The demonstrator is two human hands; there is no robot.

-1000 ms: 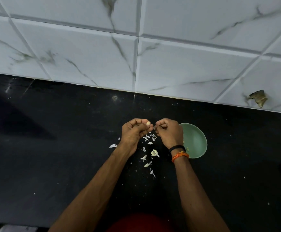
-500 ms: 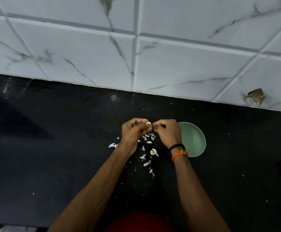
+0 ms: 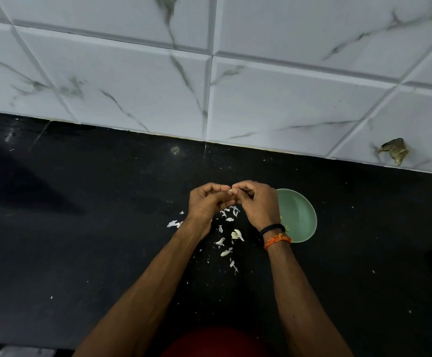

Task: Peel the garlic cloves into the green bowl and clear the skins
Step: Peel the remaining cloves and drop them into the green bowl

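Observation:
My left hand point(image 3: 208, 202) and my right hand point(image 3: 257, 203) meet above the black counter, fingertips pressed together around a small garlic clove point(image 3: 232, 191) that is mostly hidden between them. Both hands pinch it. The green bowl point(image 3: 301, 215) sits on the counter just right of my right hand, partly covered by my wrist; a few pale bits lie inside near its left rim. Several white garlic skins point(image 3: 226, 242) lie scattered on the counter below and between my hands, with one larger piece point(image 3: 173, 223) to the left of my left wrist.
The black counter point(image 3: 81, 240) runs back to a white marble-patterned tiled wall point(image 3: 209, 86). A brownish chipped patch point(image 3: 393, 150) marks the wall at the right. The counter's right end curves off near the frame edge. A red garment shows at the bottom.
My hands have closed tighter together, and the clove that stuck out above my left fingers is now nearly hidden between the fingertips. Bowl and skins have not moved.

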